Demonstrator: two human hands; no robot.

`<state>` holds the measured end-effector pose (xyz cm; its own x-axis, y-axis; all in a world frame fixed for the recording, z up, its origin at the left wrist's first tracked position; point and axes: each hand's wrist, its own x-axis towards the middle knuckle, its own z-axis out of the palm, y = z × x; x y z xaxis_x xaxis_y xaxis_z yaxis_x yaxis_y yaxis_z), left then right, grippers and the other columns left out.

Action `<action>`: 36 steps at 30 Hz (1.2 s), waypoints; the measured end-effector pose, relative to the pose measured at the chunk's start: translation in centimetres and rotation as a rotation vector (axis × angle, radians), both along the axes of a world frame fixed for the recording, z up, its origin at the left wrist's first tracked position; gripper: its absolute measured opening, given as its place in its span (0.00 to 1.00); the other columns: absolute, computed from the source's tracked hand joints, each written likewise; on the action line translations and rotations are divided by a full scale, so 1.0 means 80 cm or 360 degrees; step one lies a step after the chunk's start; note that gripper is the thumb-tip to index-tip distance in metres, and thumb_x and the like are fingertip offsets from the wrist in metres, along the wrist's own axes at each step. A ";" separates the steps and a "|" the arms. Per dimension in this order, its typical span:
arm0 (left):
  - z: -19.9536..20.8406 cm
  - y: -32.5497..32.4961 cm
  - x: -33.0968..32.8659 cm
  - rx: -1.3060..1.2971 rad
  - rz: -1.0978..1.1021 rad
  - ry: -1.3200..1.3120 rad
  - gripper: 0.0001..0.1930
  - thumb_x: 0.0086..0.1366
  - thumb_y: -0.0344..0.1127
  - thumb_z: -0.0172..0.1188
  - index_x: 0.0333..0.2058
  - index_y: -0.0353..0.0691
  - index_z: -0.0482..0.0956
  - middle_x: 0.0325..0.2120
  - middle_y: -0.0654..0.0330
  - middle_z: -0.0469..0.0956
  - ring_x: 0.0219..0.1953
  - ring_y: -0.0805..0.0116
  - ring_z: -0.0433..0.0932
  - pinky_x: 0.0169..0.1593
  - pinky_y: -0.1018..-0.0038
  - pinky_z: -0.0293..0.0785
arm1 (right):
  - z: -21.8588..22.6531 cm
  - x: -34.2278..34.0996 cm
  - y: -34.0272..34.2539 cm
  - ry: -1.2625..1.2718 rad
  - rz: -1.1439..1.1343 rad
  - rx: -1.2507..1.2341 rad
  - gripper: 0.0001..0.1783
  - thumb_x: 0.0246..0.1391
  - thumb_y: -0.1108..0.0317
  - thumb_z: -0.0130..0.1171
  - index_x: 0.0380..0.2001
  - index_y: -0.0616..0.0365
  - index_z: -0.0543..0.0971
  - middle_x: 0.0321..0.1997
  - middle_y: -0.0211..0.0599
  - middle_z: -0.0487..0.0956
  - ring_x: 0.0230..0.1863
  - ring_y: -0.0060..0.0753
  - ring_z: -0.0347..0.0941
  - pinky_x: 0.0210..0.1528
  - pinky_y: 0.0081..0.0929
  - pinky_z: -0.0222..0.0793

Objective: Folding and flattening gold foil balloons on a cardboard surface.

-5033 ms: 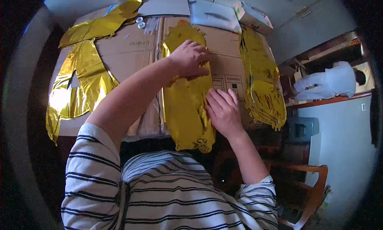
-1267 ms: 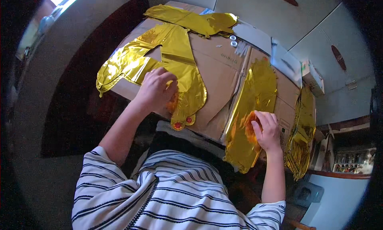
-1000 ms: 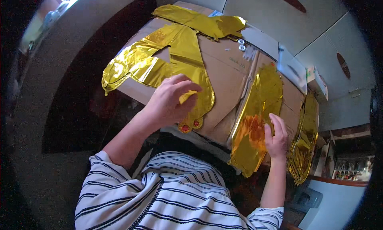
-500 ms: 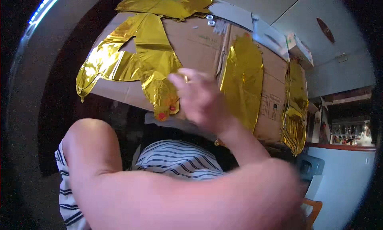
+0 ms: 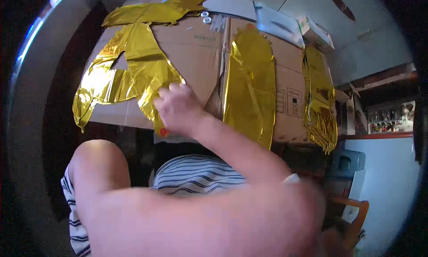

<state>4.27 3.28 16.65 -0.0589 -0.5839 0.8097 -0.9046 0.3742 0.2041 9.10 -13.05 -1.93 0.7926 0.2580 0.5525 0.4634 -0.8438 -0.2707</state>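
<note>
My right hand (image 5: 178,108) is over the lower limb of a gold foil balloon (image 5: 147,63) that lies flat, with an angular outline and a triangular hole. Its fingers are curled closed. Whatever is between them, if anything, is hidden. A small red spot marks the balloon's lower end, just below the hand. To the right of the hand lies a long rounded gold foil balloon (image 5: 252,87), also flat. Another gold foil balloon (image 5: 156,10) stretches across the far left, and one more (image 5: 320,101) hangs over the right edge. My left hand is not in view.
Brown cardboard (image 5: 191,43) covers the work surface. At its far side are two white tape rolls (image 5: 206,20), clear strips (image 5: 218,23), a white plastic bag (image 5: 278,24) and a small box (image 5: 315,33). A wooden chair (image 5: 356,219) stands at the lower right.
My right hand has moved left and come down over the angular balloon's lower limb. The surface and balloons appear shifted left as the view turned.
</note>
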 end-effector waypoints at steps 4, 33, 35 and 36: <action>-0.005 0.015 -0.002 -0.0005 0.0243 0.0203 0.10 0.56 0.27 0.64 0.37 0.45 0.82 0.29 0.60 0.78 0.33 0.63 0.78 0.32 0.67 0.75 | -0.013 -0.004 -0.009 0.0264 -0.0033 0.0073 0.09 0.47 0.71 0.57 0.34 0.57 0.79 0.31 0.38 0.76 0.36 0.42 0.78 0.40 0.42 0.71; -0.272 -0.263 0.241 0.0386 0.0317 -0.0369 0.07 0.56 0.33 0.63 0.34 0.43 0.81 0.35 0.62 0.78 0.42 0.60 0.78 0.54 0.60 0.71 | -0.019 -0.122 -0.156 0.0243 -0.0404 -0.0169 0.28 0.49 0.61 0.67 0.53 0.61 0.76 0.54 0.44 0.74 0.53 0.45 0.69 0.57 0.44 0.64; -0.275 -0.263 0.241 0.0364 0.0291 -0.0319 0.07 0.56 0.33 0.63 0.34 0.43 0.81 0.35 0.62 0.78 0.41 0.59 0.78 0.54 0.59 0.72 | -0.015 -0.123 -0.156 0.0253 -0.0416 -0.0172 0.28 0.49 0.61 0.67 0.53 0.61 0.76 0.55 0.44 0.74 0.54 0.45 0.68 0.58 0.44 0.64; -0.273 -0.264 0.241 0.0337 0.0268 -0.0298 0.07 0.56 0.33 0.63 0.34 0.42 0.80 0.35 0.61 0.78 0.41 0.58 0.78 0.54 0.59 0.72 | -0.016 -0.122 -0.157 0.0270 -0.0425 -0.0183 0.28 0.50 0.60 0.67 0.53 0.61 0.77 0.56 0.44 0.74 0.55 0.45 0.69 0.59 0.44 0.64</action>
